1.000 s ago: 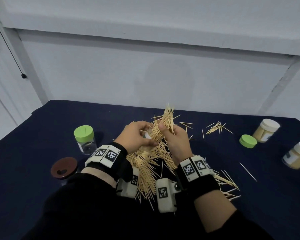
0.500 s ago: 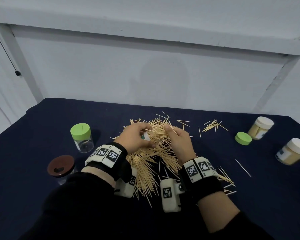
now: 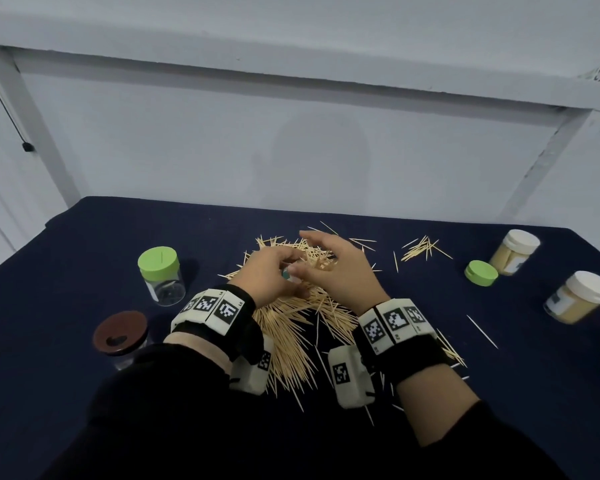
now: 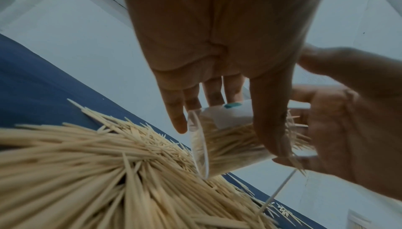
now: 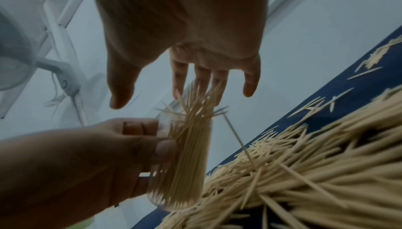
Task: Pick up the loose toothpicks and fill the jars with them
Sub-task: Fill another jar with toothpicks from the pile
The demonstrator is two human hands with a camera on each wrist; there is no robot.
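A big heap of loose toothpicks [image 3: 288,327] lies on the dark blue table [image 3: 84,244] in front of me. My left hand [image 3: 271,275] grips a small clear jar [image 5: 187,164], tilted just above the heap. The jar [image 4: 219,138] is packed with toothpicks, and their tips stick out of its mouth. My right hand [image 3: 329,265] hovers over that mouth with spread, relaxed fingers [image 5: 202,81]. Those fingers touch the protruding tips and hold nothing. One stray toothpick [image 5: 237,140] leans beside the jar.
A clear jar with a green lid [image 3: 160,275] and a brown-lidded jar [image 3: 120,336] stand at the left. At the right are a loose green lid [image 3: 481,273], two white-lidded filled jars [image 3: 515,251] [image 3: 579,297] and a small scatter of toothpicks [image 3: 423,247].
The right hand held a bundle of toothpicks upright at the jar. It has let go and opened over the jar mouth. Both hands have sunk closer to the heap.
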